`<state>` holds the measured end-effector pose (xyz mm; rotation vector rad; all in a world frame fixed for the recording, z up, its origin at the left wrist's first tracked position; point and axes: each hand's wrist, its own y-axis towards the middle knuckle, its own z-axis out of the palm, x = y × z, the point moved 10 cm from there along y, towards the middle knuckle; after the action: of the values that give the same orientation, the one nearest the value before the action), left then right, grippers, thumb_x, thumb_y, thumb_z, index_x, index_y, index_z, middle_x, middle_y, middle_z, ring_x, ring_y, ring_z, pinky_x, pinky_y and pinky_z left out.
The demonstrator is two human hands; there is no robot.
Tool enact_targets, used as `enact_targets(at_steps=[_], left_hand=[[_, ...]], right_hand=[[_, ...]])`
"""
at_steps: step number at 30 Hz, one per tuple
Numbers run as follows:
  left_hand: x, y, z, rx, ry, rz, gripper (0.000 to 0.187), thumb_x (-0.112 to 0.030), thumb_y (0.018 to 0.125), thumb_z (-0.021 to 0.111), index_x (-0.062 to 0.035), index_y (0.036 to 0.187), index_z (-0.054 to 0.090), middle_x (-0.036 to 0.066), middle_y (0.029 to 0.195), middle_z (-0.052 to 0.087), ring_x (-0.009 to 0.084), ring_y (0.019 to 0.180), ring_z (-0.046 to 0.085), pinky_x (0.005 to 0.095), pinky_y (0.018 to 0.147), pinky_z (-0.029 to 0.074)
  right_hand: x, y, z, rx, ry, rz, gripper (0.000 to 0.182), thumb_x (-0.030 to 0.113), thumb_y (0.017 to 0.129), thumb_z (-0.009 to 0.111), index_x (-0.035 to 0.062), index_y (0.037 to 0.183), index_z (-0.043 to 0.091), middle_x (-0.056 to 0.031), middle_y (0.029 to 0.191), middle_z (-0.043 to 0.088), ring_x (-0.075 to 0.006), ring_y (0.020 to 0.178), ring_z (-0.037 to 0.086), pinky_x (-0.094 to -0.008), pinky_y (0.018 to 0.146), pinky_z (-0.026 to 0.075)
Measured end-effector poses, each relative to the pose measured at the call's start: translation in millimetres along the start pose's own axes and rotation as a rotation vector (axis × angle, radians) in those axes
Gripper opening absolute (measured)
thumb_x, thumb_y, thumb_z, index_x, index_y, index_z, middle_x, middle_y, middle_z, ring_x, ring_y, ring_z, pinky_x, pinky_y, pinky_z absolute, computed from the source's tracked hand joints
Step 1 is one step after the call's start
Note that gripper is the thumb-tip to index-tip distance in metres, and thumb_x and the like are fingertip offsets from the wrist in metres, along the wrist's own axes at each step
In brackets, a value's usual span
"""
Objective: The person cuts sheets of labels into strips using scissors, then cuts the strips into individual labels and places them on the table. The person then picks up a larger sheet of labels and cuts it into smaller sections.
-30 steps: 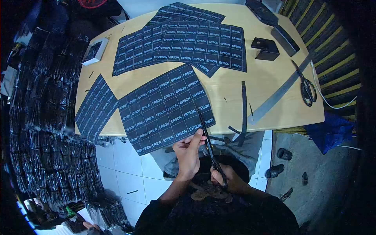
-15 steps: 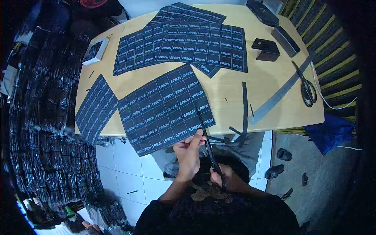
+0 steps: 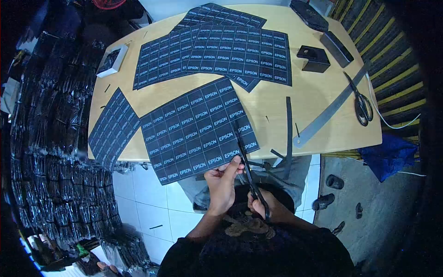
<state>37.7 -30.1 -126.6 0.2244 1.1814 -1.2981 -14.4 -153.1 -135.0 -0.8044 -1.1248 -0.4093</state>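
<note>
A black sheet (image 3: 196, 131) printed with rows of EPSON labels is held over the table's near edge. My left hand (image 3: 222, 190) pinches its lower right edge between thumb and fingers. Black scissors (image 3: 249, 177) are in my right hand (image 3: 273, 207), which is closed around the handles. Their blades lie along the sheet's right-hand column of labels, just right of my left fingertips. How far the cut runs is hard to make out.
More EPSON sheets (image 3: 240, 53) lie at the back, and a smaller piece (image 3: 115, 127) at left. A metal ruler (image 3: 332, 111), second scissors (image 3: 362, 104), dark strips (image 3: 289, 124), a black bracket (image 3: 314, 59) and a white box (image 3: 113, 62) rest on the table (image 3: 267, 134). Wrapped bundles (image 3: 60, 124) stand left.
The held sheet has shifted slightly to the right. The scissors have moved a little with their handles further right, and their blades reach slightly higher along the sheet.
</note>
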Motion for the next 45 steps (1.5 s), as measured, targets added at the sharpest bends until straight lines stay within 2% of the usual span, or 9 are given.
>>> enact_targets(at_steps=[3,6,19,22,27,28,31,38,45], left_hand=[[-1.2,0.8,0.6,0.007,-0.004,0.004,0.015,0.002,0.080,0.062,-0.0058,0.070,0.054,0.006,0.076,0.061,0.0122,0.066,0.060,0.0212,0.060,0.051],[-2.9,0.9,1.2,0.022,-0.002,0.006,0.014,0.002,0.080,0.062,-0.0051,0.071,0.055,0.006,0.075,0.061,0.0122,0.066,0.061,0.0212,0.059,0.051],[0.8,1.7,-1.9,0.063,0.069,0.045,0.011,0.001,0.079,0.064,-0.0038,0.074,0.055,0.007,0.077,0.061,0.0138,0.068,0.060,0.0243,0.063,0.050],[-0.1,2.8,-4.1,0.052,0.036,0.076,0.006,-0.002,0.078,0.066,0.0010,0.080,0.060,0.008,0.076,0.063,0.0148,0.066,0.061,0.0260,0.061,0.050],[1.4,0.9,-3.0,-0.014,-0.030,-0.118,0.019,-0.019,0.086,0.061,-0.0009,0.086,0.057,0.010,0.074,0.062,0.0148,0.063,0.060,0.0250,0.053,0.046],[2.3,3.7,-4.3,-0.023,0.024,-0.095,0.020,-0.022,0.088,0.057,-0.0029,0.085,0.055,0.007,0.069,0.059,0.0126,0.056,0.056,0.0219,0.045,0.039],[-1.9,3.1,-10.0,-0.092,0.151,-0.088,0.020,-0.022,0.088,0.058,-0.0029,0.085,0.055,0.006,0.068,0.058,0.0114,0.053,0.054,0.0218,0.043,0.037],[-15.5,8.8,-11.3,-0.016,0.269,0.081,0.020,-0.019,0.089,0.056,0.0001,0.084,0.057,0.006,0.067,0.059,0.0105,0.054,0.055,0.0219,0.045,0.039],[-24.6,8.2,-6.4,-0.029,0.289,0.128,0.018,-0.019,0.089,0.057,-0.0011,0.089,0.054,0.006,0.069,0.057,0.0138,0.056,0.056,0.0243,0.045,0.039]], right_hand=[[3.6,0.2,2.6,0.029,-0.025,0.054,0.017,0.020,0.086,0.050,0.0034,0.087,0.046,-0.0055,0.073,0.046,-0.0156,0.068,0.047,-0.0317,0.064,0.040],[11.2,2.6,0.0,-0.001,-0.071,-0.035,0.017,0.020,0.086,0.051,0.0040,0.086,0.045,-0.0048,0.071,0.045,-0.0159,0.066,0.047,-0.0316,0.062,0.039],[9.8,11.0,-6.2,-0.028,0.061,0.020,0.019,0.020,0.087,0.051,0.0026,0.088,0.044,-0.0042,0.070,0.043,-0.0140,0.065,0.042,-0.0324,0.061,0.038],[15.2,10.1,-6.6,-0.014,0.013,0.001,0.019,0.020,0.087,0.051,0.0026,0.088,0.044,-0.0042,0.070,0.043,-0.0139,0.066,0.042,-0.0323,0.062,0.038],[11.0,8.9,-8.2,-0.008,-0.016,0.036,0.020,0.020,0.086,0.054,0.0028,0.088,0.044,-0.0041,0.071,0.043,-0.0144,0.067,0.042,-0.0317,0.063,0.038],[11.7,9.2,-7.6,0.000,-0.007,0.030,0.020,0.020,0.086,0.054,0.0028,0.088,0.044,-0.0042,0.071,0.043,-0.0146,0.067,0.043,-0.0315,0.063,0.038],[14.8,10.1,-5.9,0.013,-0.008,0.022,0.021,0.020,0.086,0.055,0.0026,0.089,0.044,-0.0043,0.071,0.043,-0.0149,0.067,0.042,-0.0311,0.063,0.038],[13.6,12.4,-5.1,0.023,0.018,0.031,0.023,0.022,0.086,0.055,0.0020,0.091,0.043,-0.0037,0.071,0.043,-0.0141,0.066,0.041,-0.0301,0.063,0.037],[0.0,15.0,-3.2,0.017,-0.035,0.066,0.024,0.025,0.088,0.053,0.0027,0.085,0.044,-0.0039,0.068,0.043,-0.0139,0.065,0.043,-0.0312,0.062,0.037]])
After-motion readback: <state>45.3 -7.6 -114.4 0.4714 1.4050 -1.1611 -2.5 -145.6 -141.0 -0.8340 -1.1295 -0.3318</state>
